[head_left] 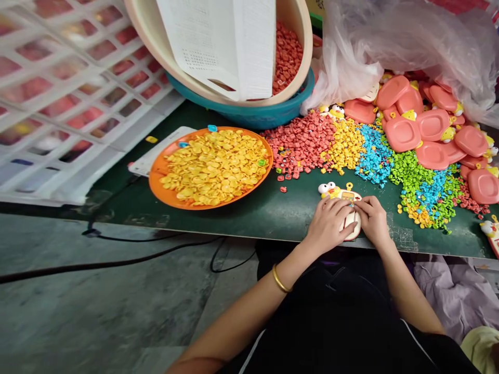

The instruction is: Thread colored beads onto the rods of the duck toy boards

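A: Far left of desk (273, 213)?
B: Orange plate (163, 156) heaped with yellow pieces (214, 166). Then red (300, 143), yellow, blue, green button piles (409, 171).

A: Hands?
B: Both on a duck-shaped toy (343, 200) at the desk's near edge. Left hand (329, 223) lies curled over it, grip pressed down. Right hand (372, 221) pinches its right side, fingertips together.

A: Far right?
B: Pink shells (405, 132), stacked.

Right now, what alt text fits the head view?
Both hands, left hand and right hand, press on a duck-shaped toy at the edge of a green table. Piles of small coloured pieces lie behind it, an orange plate of yellow pieces to the left.
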### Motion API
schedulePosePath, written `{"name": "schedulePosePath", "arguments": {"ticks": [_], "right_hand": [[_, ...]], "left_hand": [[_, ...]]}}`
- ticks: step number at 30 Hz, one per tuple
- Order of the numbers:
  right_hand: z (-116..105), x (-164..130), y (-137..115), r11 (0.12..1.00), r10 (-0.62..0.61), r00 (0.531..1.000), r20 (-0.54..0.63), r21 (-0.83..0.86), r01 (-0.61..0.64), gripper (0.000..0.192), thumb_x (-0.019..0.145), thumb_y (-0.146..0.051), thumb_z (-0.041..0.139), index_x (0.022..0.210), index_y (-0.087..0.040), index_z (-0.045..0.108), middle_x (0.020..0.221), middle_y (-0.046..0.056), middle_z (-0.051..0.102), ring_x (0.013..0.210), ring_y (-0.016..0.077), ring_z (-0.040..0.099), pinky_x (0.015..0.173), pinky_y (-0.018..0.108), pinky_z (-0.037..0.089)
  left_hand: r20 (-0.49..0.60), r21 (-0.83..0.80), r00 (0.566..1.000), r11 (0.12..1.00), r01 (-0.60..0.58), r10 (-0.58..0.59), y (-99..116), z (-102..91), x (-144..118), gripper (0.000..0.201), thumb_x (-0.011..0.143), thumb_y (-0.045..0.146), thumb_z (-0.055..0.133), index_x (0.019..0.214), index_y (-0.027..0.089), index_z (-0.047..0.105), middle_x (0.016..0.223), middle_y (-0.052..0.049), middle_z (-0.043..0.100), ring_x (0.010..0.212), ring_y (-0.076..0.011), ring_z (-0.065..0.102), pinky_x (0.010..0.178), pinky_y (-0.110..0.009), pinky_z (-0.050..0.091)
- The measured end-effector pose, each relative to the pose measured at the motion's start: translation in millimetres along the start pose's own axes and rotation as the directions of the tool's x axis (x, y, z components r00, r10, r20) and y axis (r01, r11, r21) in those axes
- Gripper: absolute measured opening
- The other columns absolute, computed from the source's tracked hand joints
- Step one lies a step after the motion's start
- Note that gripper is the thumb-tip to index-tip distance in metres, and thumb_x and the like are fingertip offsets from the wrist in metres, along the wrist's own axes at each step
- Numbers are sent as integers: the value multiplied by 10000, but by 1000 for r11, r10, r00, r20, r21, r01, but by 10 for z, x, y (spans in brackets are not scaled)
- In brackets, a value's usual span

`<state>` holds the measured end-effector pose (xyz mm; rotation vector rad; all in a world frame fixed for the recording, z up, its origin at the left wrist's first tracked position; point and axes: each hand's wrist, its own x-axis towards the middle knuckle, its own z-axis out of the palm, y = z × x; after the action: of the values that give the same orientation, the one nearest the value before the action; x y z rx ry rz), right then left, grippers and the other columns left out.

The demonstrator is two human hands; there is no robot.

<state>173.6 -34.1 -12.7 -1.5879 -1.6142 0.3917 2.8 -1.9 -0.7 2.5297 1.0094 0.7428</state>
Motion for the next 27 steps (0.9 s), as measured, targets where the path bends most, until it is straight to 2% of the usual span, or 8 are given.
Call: {"name": "schedulePosePath", "arguments": {"ticks": [3, 6, 12, 17, 18, 20, 23, 27], "right_hand": [[-4, -38, -3, 999, 27, 999, -43, -20, -28, 270, 954, -227, 496, 1044, -236, 750, 946, 67, 632, 895, 188, 623, 830, 329, 533], [-4, -35, -4, 998, 38, 998, -42, -50, -40, 268, 950, -226, 499, 1046, -224, 750, 967, 81, 626, 903, 196, 622, 831, 336, 537], [-30, 15, -54, 995, -54, 996, 69, -76, 59, 307, 941, -174, 458, 1021, -229, 749, 965, 86, 626, 954, 207, 609, 859, 338, 534], [-64, 49, -45, 980, -190, 963, 189, 90, 176, 318, 930, -154, 458, 1056, -245, 736, 1032, 75, 676, 1015, 200, 625, 911, 342, 531], [-92, 82, 4, 981, -175, 971, 164, 111, 158, 294, 938, -182, 477, 1074, -253, 727, 1050, 68, 683, 1007, 197, 631, 909, 346, 534], [-175, 194, 158, 996, -68, 997, 21, 64, 67, 253, 948, -249, 511, 1103, -251, 711, 1084, 71, 679, 950, 194, 636, 868, 352, 542], [-325, 415, 437, 989, 77, 983, -165, -108, -96, 237, 931, -288, 534, 1037, -194, 725, 1019, 109, 669, 882, 212, 608, 830, 371, 523], [-407, 527, 531, 984, 97, 991, -94, -142, -109, 235, 907, -306, 550, 873, -170, 738, 863, 104, 687, 832, 227, 607, 827, 382, 504]], "left_hand": [[-4, 5, 1000, 1000, 1, -1, 17, 0, 10, 324, 909, 373, 599, 1191, 218, 636, 1227, -76, 667, 1161, -281, 557, 1078, -479, 355], [-32, 6, 999, 999, 42, -42, 30, 10, 10, 272, 923, 399, 576, 1100, 207, 651, 1138, -81, 684, 1092, -274, 575, 1006, -451, 395], [-63, -18, 992, 994, 112, -113, 9, 67, -18, 264, 906, 435, 608, 1009, 192, 609, 1041, -83, 670, 1024, -270, 579, 907, -424, 424], [-61, -52, 989, 990, 133, -136, -37, 77, -22, 328, 896, 470, 620, 1052, 184, 584, 1048, -97, 657, 1031, -279, 579, 879, -418, 448], [-66, -54, 990, 991, 120, -123, -40, 69, -16, 351, 895, 455, 628, 1110, 181, 582, 1111, -108, 653, 1071, -282, 576, 896, -420, 448], [-52, -37, 996, 997, 66, -68, -38, 47, 1, 420, 898, 414, 638, 1250, 201, 558, 1287, -116, 613, 1168, -290, 554, 936, -432, 442], [-6, -4, 1000, 1000, -20, 20, -28, 27, 17, 386, 919, 380, 619, 1284, 259, 583, 1345, -75, 611, 1194, -296, 551, 959, -452, 436], [-112, -83, 994, 996, -22, 12, -26, 54, 2, 278, 934, 349, 604, 1160, 193, 650, 1127, -86, 699, 1075, -253, 613, 958, -419, 463]]}}
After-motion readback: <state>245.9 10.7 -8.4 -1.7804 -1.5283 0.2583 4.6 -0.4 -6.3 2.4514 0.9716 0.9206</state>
